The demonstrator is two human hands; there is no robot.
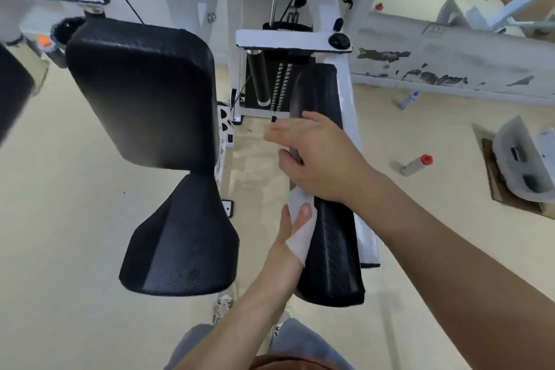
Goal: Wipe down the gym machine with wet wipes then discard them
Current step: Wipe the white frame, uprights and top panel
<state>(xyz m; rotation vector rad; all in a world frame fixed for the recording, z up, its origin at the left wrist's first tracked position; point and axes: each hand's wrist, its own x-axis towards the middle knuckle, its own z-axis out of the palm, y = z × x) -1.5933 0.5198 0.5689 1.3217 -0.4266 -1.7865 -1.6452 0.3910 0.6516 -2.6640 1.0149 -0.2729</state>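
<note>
- Fingers and thumb of the left hand (285, 249) pinch the white wet wipe (300, 228). They press it to the inner side of the long black arm pad (330, 249) on the gym machine (326, 3), near the pad's close end.
- Right hand (321, 156) lies across the same pad farther up, thumb on top and fingers reaching past its left edge. They are blurred, so I cannot tell whether they curl round the pad or merely rest.
- To do this stroke well, I judge: spread the wipe flat under the fingers and run it the pad's whole length, side then top, in overlapping passes. The ribbed cover likely traps grime, so press firmly.
- The right hand may steady the pad, but it covers a patch and would need to shift so that patch gets wiped.
- The seat pad (180, 243) and back pad (141, 93) sit to the left, apart from the arm pad, with the weight stack (280, 84) behind.
- On the floor to the right lie a red-capped bottle (417, 164) and a blue-capped bottle (408, 99), well apart from the hands.
- No bin shows for discarding the wipe.
</note>
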